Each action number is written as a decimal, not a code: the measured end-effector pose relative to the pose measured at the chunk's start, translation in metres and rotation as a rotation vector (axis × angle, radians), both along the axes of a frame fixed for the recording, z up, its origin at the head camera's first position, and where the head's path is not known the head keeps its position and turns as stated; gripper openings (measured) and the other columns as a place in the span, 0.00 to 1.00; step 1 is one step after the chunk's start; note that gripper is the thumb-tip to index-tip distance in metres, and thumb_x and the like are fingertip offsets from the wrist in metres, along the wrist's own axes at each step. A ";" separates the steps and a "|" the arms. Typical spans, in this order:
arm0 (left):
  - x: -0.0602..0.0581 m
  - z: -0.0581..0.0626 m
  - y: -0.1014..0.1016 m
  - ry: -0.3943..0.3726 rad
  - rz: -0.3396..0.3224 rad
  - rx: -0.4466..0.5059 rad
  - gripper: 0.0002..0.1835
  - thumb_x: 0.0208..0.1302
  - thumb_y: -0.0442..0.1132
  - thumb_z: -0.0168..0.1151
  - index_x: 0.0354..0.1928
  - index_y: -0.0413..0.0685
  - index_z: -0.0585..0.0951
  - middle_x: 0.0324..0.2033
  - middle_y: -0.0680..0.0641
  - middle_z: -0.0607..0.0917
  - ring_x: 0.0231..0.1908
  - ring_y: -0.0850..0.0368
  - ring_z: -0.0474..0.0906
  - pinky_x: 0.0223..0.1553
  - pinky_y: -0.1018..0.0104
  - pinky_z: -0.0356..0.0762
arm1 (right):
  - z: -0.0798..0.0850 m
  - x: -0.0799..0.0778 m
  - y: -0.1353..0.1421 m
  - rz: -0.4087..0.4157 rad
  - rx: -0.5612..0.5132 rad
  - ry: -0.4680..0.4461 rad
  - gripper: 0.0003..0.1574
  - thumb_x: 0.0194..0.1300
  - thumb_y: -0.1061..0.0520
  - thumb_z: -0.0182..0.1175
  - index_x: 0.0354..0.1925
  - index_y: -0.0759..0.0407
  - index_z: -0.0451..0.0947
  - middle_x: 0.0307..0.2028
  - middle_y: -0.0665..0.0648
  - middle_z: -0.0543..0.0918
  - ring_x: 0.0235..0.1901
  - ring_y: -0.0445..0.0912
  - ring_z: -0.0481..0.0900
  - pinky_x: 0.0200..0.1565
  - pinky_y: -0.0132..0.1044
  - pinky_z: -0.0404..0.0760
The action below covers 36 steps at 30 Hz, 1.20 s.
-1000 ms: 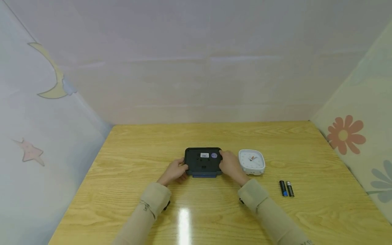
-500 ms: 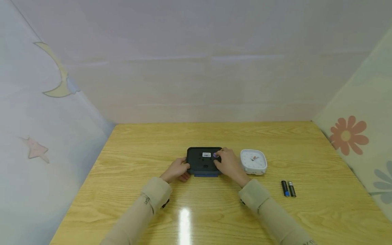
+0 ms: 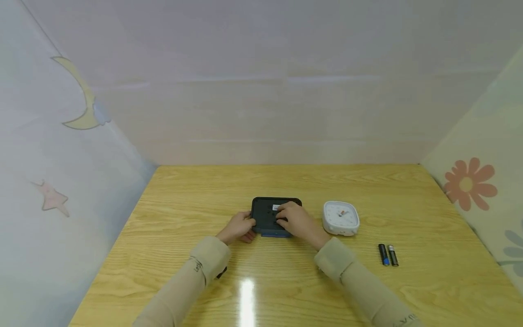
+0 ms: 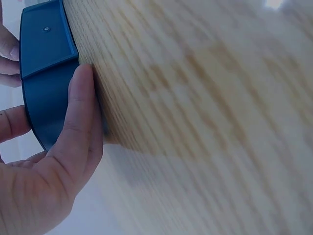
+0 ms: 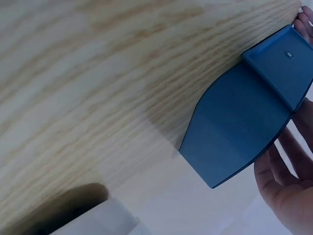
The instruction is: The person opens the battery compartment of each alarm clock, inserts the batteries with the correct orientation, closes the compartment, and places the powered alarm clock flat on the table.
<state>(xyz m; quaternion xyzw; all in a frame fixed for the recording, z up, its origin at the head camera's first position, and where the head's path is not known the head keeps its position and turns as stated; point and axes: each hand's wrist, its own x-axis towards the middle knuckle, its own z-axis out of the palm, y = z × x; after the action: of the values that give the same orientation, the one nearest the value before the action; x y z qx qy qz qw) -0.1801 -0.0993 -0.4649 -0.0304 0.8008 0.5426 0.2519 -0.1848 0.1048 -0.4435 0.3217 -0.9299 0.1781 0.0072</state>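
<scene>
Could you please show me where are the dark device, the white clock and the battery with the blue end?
Dark device (image 3: 264,219): head view, on its upward-facing panel.
White clock (image 3: 341,216): head view, on its dial.
Battery with the blue end (image 3: 383,254): head view, mid-body.

- Nursery-style setting; exact room type unclear.
- Table (image 3: 184,195), wood-grain.
- Creased pale backdrop (image 3: 261,113), behind table's far edge.
- Left wall (image 3: 28,136), beside left edge: moon print (image 3: 89,103), star print (image 3: 53,199).
- Right wall (image 3: 490,127), beside right edge: flower print (image 3: 466,184).
</scene>
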 end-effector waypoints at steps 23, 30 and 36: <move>0.001 0.002 0.001 -0.006 -0.029 -0.001 0.27 0.64 0.35 0.43 0.66 0.38 0.59 0.24 0.38 0.78 0.21 0.51 0.76 0.23 0.60 0.78 | 0.001 -0.005 -0.004 0.156 0.263 0.146 0.15 0.60 0.52 0.59 0.41 0.58 0.83 0.45 0.59 0.81 0.46 0.50 0.78 0.47 0.41 0.76; 0.001 0.002 0.001 0.005 -0.028 -0.006 0.26 0.64 0.35 0.43 0.65 0.38 0.62 0.24 0.37 0.78 0.21 0.51 0.76 0.23 0.59 0.78 | -0.005 -0.007 -0.005 0.197 0.338 0.258 0.13 0.63 0.52 0.56 0.39 0.56 0.83 0.43 0.55 0.82 0.42 0.46 0.79 0.42 0.37 0.77; 0.001 0.002 -0.001 0.016 -0.037 -0.011 0.23 0.64 0.34 0.42 0.61 0.36 0.66 0.24 0.37 0.78 0.21 0.51 0.75 0.23 0.59 0.78 | -0.006 -0.008 -0.005 0.243 0.370 0.337 0.12 0.62 0.52 0.57 0.39 0.55 0.83 0.42 0.54 0.82 0.43 0.45 0.79 0.40 0.35 0.77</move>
<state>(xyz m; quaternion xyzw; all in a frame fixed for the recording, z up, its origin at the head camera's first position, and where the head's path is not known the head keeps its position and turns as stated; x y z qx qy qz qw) -0.1791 -0.0998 -0.4627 -0.0125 0.8062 0.5335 0.2556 -0.1931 0.0998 -0.4491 0.4518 -0.8869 -0.0512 0.0817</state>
